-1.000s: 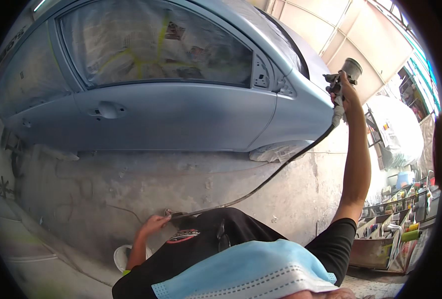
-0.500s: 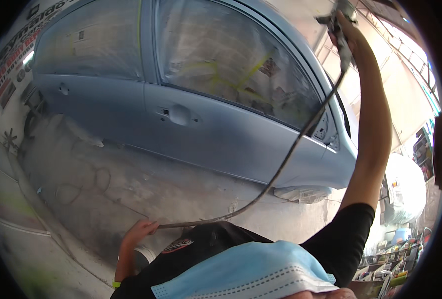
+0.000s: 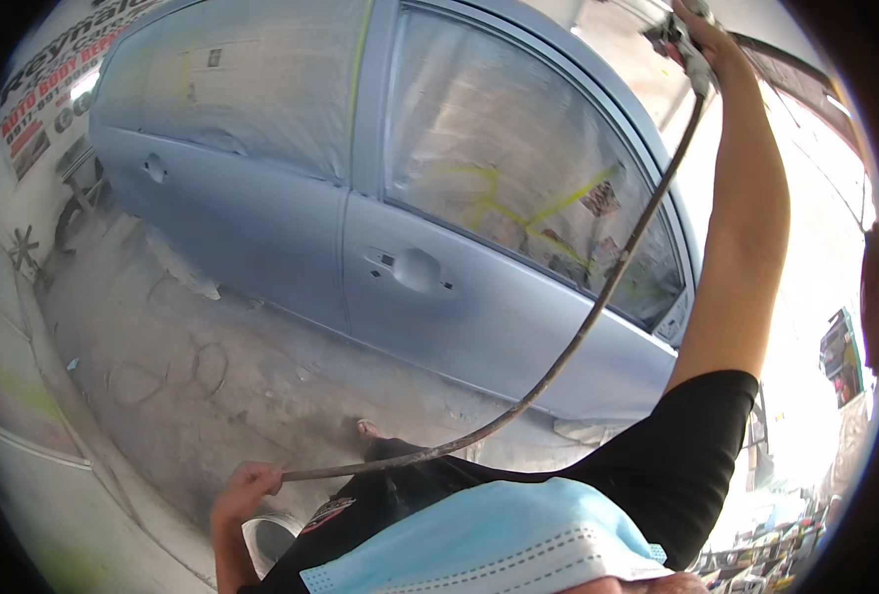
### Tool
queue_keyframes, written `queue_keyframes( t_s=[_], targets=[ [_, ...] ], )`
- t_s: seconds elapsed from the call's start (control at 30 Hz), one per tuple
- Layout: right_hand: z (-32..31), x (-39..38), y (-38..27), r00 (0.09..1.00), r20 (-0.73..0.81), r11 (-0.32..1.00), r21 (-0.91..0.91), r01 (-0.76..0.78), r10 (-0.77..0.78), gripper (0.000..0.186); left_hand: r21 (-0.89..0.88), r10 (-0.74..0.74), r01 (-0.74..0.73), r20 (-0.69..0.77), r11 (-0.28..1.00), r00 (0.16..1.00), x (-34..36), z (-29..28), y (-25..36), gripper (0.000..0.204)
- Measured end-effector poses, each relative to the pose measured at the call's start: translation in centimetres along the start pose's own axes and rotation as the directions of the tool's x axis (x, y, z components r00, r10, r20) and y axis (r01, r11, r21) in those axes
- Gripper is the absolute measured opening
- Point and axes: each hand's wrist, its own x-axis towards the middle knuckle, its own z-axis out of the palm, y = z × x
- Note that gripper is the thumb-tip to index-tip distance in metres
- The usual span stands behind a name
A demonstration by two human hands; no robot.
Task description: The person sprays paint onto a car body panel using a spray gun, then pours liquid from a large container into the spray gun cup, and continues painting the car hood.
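My right hand (image 3: 705,45) is raised high at the upper right, wrapped round the handle of a paint spray gun (image 3: 669,38). A dark air hose (image 3: 568,351) runs from the gun's grip down across my front in a long curve. Near my waist at the lower left, my left hand (image 3: 249,487) is closed round that hose. Beyond the hose stands a blue-grey car (image 3: 261,223), side on. Its door windows are masked with clear plastic film (image 3: 489,129) and yellow tape (image 3: 578,193). The door handles are off, leaving recesses (image 3: 417,268) with small holes.
Loose hose or cable loops (image 3: 211,368) lie on the dusty concrete floor (image 3: 291,396). A pale panel (image 3: 33,485) stands along the left. By my left forearm is a round white container (image 3: 273,540). Racks with assorted items (image 3: 766,544) are at the lower right.
The view has shifted to the right along the car, so the car appears farther right. My right hand stays high with the spray gun, and my left hand keeps its hold on the hose.
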Motion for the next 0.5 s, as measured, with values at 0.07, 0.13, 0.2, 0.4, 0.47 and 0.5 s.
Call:
queue_keyframes(
  t_s=[0.07, 0.13, 0.2, 0.4, 0.47, 0.5],
  targets=[
    [0.9, -0.2, 0.5, 0.997, -0.081, 0.996, -0.085, -0.023, 0.016, 0.055, -0.009, -0.005, 0.005, -0.041, 1.000, 0.999, 0.7, -2.4, 0.6, 0.039],
    [3.3, 0.6, -0.5, 0.984, -0.008, 0.981, -0.071, -0.179, 0.179, 0.060, -0.018, -0.009, 0.007, -0.079, 1.000, 0.997, 1.4, -5.2, 0.5, 0.037],
    [5.4, 2.6, -0.8, 0.976, -0.030, 0.968, -0.120, -0.218, 0.216, 0.062, -0.066, 0.016, -0.026, -0.147, 0.997, 0.989, 2.4, -8.3, -0.1, 0.038],
    [16.1, 9.3, -2.9, 0.998, -0.009, 0.995, -0.064, -0.070, 0.070, 0.057, -0.258, 0.126, -0.171, -0.181, 0.951, 0.975, 5.4, -15.3, -1.2, 0.043],
    [21.5, 10.3, -5.3, 0.999, 0.032, 0.997, -0.075, -0.005, 0.007, 0.056, -0.288, 0.135, -0.189, -0.197, 0.939, 0.971, 6.3, -16.6, -1.3, 0.044],
    [24.2, 10.5, -6.5, 0.998, 0.050, 0.997, -0.074, 0.027, -0.023, 0.055, -0.303, 0.142, -0.202, -0.207, 0.931, 0.968, 6.7, -17.4, -1.3, 0.044]
  ],
)
